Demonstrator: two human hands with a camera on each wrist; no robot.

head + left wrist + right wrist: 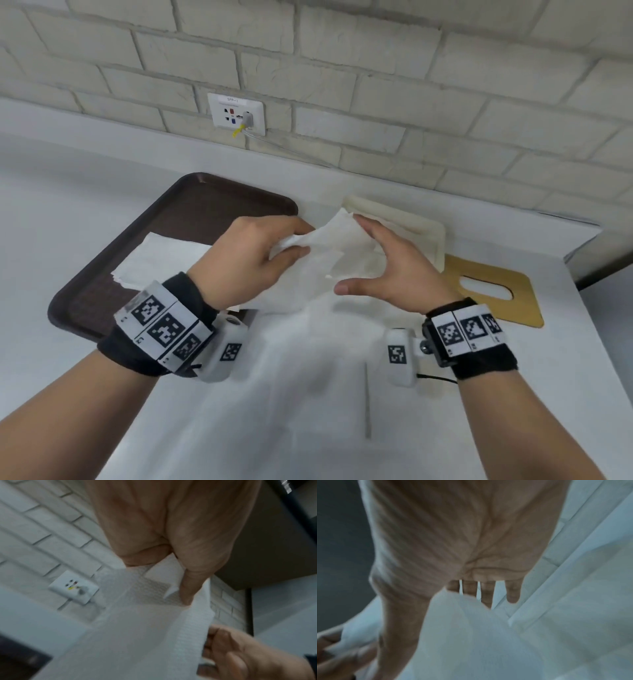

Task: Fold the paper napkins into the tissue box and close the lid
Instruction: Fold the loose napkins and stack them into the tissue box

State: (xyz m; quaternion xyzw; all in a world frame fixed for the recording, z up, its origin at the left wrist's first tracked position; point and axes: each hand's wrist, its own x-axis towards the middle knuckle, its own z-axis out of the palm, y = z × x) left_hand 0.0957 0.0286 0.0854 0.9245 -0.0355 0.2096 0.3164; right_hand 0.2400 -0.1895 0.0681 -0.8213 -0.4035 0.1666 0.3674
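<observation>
A white paper napkin (329, 253) hangs in the air between both hands, above the counter. My left hand (270, 250) pinches its left edge between thumb and fingers; the wrist view shows the napkin (145, 622) caught under the thumb. My right hand (380, 263) is spread beside the napkin (471, 635), fingers straight, touching its right side. Behind them sits the cream tissue box (424, 233), open on top. Its tan wooden lid (496, 294), with an oval slot, lies flat to the right. More napkins (161, 257) lie stacked on the brown tray (102, 281).
A white brick wall (342, 85) backs the counter, with a socket plate (236, 114) and a plugged cable. The counter's right edge (582, 274) drops off beside the lid. White counter (308, 394) spreads in front of the hands.
</observation>
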